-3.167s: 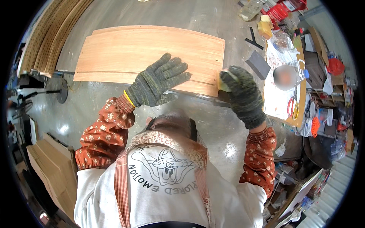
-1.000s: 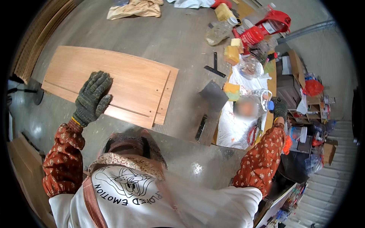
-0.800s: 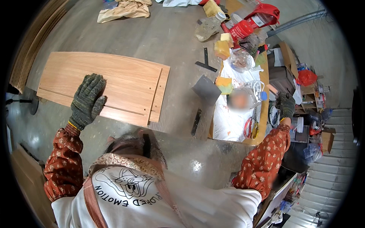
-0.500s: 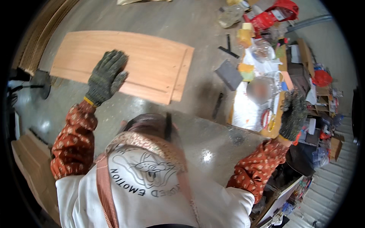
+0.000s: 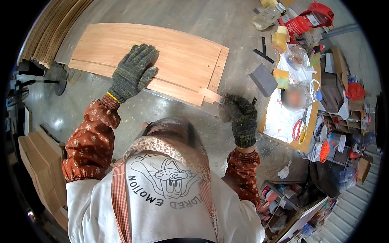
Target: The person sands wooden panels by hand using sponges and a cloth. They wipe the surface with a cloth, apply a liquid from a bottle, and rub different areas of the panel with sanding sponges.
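Observation:
A long light-brown wooden panel (image 5: 178, 52) with a groove along its near edge lies across the grey work surface. Near its middle, my left hand (image 5: 134, 72), in a dark knitted glove, rests flat with fingers stretched out. My right hand (image 5: 242, 119), gloved alike, is closed and slightly blurred off the panel's right near corner. From its fingers a flat, pale scraper-like blade (image 5: 211, 96) reaches to that corner; its handle is hidden in the glove.
Right of the panel lie a dark grey block (image 5: 263, 79) and a black angled piece (image 5: 264, 52). A white-covered board (image 5: 273, 117) holds a clear plastic jug (image 5: 298, 97), yellow sponges (image 5: 279, 42) and red-handled scissors (image 5: 298, 129). Stacked brown boards (image 5: 52, 32) stand far left.
My right hand has come left from the cluttered board to the panel's corner, and a flat blade now shows in it. My left hand stays on the panel; the whole view has shifted.

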Available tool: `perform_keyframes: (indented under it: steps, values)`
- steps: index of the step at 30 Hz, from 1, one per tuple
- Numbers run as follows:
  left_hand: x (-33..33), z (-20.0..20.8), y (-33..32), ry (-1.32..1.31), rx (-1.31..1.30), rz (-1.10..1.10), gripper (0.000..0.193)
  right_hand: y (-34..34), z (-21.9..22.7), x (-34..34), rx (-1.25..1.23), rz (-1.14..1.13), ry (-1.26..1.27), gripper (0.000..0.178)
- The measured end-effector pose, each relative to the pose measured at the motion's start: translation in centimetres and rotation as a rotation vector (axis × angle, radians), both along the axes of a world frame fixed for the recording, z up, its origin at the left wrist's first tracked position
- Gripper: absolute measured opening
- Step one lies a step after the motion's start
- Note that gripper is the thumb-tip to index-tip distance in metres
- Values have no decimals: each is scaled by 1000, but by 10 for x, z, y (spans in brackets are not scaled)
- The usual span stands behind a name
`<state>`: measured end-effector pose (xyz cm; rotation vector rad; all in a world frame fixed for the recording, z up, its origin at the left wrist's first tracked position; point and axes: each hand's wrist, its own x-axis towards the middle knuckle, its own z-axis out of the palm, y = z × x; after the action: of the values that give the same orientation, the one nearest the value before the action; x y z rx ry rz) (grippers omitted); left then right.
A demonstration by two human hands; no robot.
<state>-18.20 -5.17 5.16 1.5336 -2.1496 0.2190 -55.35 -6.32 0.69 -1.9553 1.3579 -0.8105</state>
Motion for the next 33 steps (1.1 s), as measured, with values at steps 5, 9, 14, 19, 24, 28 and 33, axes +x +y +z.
perform_keyframes:
  steps: [5,9,14,19,24,28,33]
  values:
    - [-1,-1,-2,-8,-15,0,44,2,16,11,4,29,-48,22]
    - [2,0,-1,-21,38,2,45,11,62,35,510,-161,-397,12]
    - [2,1,-1,-2,42,-10,45,16,55,32,406,-168,-312,13]
    - [1,0,-2,-3,23,-9,45,19,43,24,405,-183,-434,16]
    - [1,-1,-3,-17,42,-16,44,21,42,28,405,-130,-500,22]
    - [2,1,-2,-10,54,-21,44,17,38,27,407,-150,-346,20]
    - [3,1,-3,-3,49,-26,44,19,60,32,463,-190,-475,14]
